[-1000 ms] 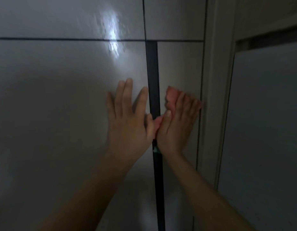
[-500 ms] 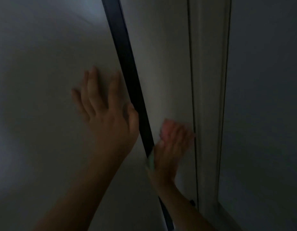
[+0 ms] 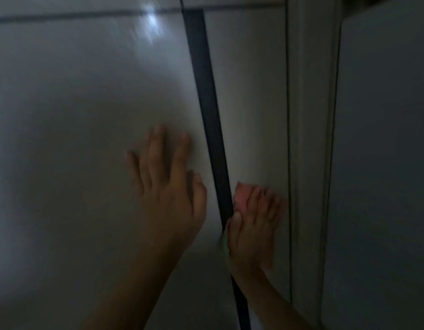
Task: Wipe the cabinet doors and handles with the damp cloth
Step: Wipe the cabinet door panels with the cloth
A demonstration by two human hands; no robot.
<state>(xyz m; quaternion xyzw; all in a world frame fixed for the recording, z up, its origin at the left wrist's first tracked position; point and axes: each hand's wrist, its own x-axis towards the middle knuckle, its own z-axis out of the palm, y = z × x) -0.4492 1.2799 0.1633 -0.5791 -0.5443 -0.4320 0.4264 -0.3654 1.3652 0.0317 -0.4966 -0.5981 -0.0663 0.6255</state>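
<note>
Two glossy white cabinet doors fill the dim view, split by a long black vertical handle strip (image 3: 207,110). My left hand (image 3: 169,184) lies flat with straight fingers on the wide left door (image 3: 82,120). My right hand (image 3: 253,229) presses a pink cloth (image 3: 242,196) against the narrow right door (image 3: 249,96), just right of the strip. The cloth shows above my fingers, and a pale green edge of it shows by my thumb. Most of the cloth is hidden under my palm.
A white frame post (image 3: 308,139) runs down right of the narrow door, with a grey panel (image 3: 382,163) beyond it. A horizontal dark seam (image 3: 63,17) crosses the top, above a light glare (image 3: 151,25) on the left door.
Over the last second my right hand slid the cloth down the narrow door. Since half a second ago the view has tilted back up, and the seam and glare show again.
</note>
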